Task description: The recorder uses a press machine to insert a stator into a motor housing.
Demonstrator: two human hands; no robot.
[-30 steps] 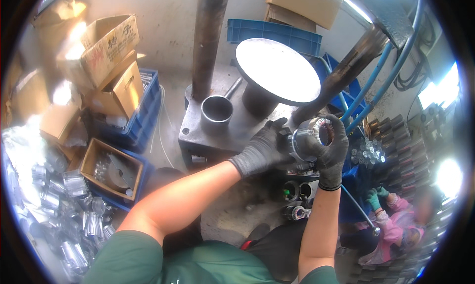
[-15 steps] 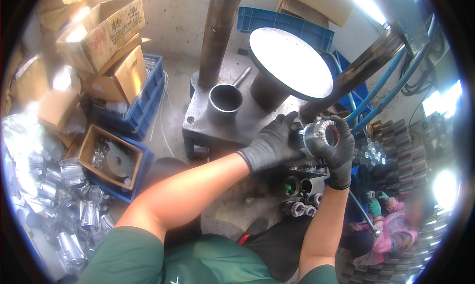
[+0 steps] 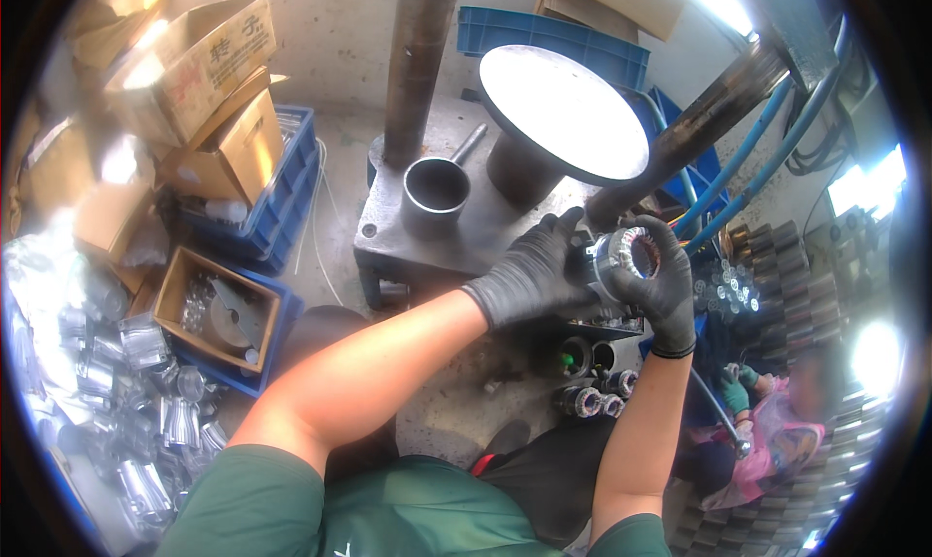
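Observation:
Between my two gloved hands is a motor stator, a metal ring with white-laced windings round its open end. It is tilted, the open end facing right. My right hand is closed round its right side, thumb across the front. From the left, my left hand grips the other side; some of its fingertips are hidden behind the stator. Both hands are just off the front right edge of a steel press base. On that base stand a metal cup with a rod handle and a pedestal with a round, shiny top plate.
Two thick steel columns rise from the base. More stators lie below my hands. Left are blue crates, cardboard boxes and a heap of shiny metal housings. Blue hoses hang right; another person sits lower right.
The view has shifted slightly, so the press base sits a little further left and up. Both hands keep their hold on the stator, with hardly any movement.

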